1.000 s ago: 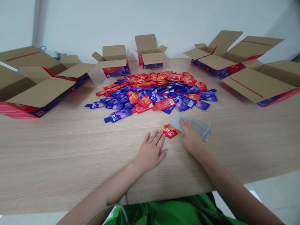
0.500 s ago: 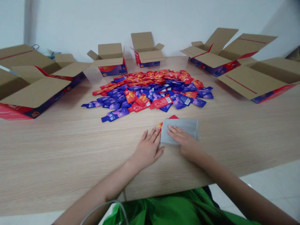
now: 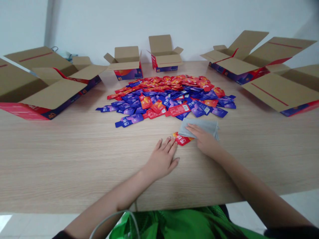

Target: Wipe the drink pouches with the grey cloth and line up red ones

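My left hand lies flat on the table, its fingers stretched out. Its fingertips touch the left end of a red sachet with orange artwork and white lettering. My right hand rests on a folded grey cloth, fingers straight and pressing on its top; the thumb is hidden. The cloth covers the upper edge of the red sachet. Beyond both hands lies a heap of flat sachets, with red ones mostly at the back and blue-purple ones mostly in front.
Open cardboard boxes surround the heap: some at the left, a small one and another small one at the back, and larger ones at the right. A pale cable crosses near my left forearm. The wooden table ends at my body.
My right hand and the cloth have moved away from me, uncovering much of the red sachet. My left hand keeps its place at the sachet's end. The view has shifted slightly left.
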Motion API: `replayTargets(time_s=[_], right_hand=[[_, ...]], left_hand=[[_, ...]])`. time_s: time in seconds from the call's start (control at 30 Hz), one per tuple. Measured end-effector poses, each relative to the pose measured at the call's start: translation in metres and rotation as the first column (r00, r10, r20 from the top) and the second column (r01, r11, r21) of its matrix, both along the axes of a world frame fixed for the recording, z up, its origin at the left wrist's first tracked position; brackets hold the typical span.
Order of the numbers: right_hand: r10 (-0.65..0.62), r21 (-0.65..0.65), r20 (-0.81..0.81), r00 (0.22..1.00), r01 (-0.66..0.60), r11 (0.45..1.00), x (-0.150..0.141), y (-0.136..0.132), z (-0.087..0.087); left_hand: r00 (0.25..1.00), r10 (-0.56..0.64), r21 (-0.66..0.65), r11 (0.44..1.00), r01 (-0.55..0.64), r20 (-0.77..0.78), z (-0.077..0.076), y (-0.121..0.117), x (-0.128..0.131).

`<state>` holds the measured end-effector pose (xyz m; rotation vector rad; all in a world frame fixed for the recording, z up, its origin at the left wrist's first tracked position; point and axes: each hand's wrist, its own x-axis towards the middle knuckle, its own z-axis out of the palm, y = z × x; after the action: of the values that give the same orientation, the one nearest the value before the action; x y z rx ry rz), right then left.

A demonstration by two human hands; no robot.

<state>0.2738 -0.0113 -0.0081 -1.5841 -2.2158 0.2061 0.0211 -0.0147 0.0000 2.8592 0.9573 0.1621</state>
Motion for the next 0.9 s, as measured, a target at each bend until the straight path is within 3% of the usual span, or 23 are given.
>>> replayTargets(time_s=[0.17, 0.3, 0.4, 0.47, 0.63, 0.8, 0.83, 0.9], right_hand=[[-0.122, 0.023, 0.037, 0.992, 0.122, 0.992, -0.001, -0.034, -0.004], [-0.265, 0.078, 0.062, 0.962, 0.26, 0.962, -0.032, -0.043, -0.003], [-0.17, 0.103, 0.101, 0.98, 0.16, 0.982, -0.048, -0.045, -0.003], [-0.118, 0.086, 0.084, 0.99, 0.11, 0.99, -0.044, -0.044, -0.004], [-0.347, 0.1, -0.005, 0.938, 0.346, 0.933, -0.035, -0.04, -0.011], [-0.065, 0.096, 0.004, 0.998, 0.064, 0.993, -0.064, -0.042, -0.015], [-0.053, 0.09, -0.002, 0.999, 0.053, 0.994, -0.064, -0.042, -0.016], [-0.146, 0.095, -0.019, 0.989, 0.147, 0.985, -0.057, -0.04, -0.017]], left_hand=[[1.0, -0.002, 0.003, 1.0, 0.002, 0.017, 0.0, -0.003, -0.001], [1.0, -0.008, 0.01, 1.0, 0.007, 0.016, 0.0, -0.002, -0.001], [1.0, -0.009, 0.008, 1.0, 0.009, 0.008, 0.001, -0.001, -0.001], [1.0, -0.012, 0.008, 1.0, 0.012, 0.002, 0.002, -0.001, -0.002], [1.0, -0.017, -0.003, 1.0, 0.017, -0.004, 0.005, 0.0, -0.001], [0.999, -0.025, 0.009, 1.0, 0.025, -0.023, 0.004, 0.002, -0.001], [0.999, -0.026, 0.01, 1.0, 0.026, -0.022, 0.003, 0.003, -0.002], [1.0, -0.03, 0.007, 1.0, 0.03, -0.007, 0.003, 0.003, -0.002]])
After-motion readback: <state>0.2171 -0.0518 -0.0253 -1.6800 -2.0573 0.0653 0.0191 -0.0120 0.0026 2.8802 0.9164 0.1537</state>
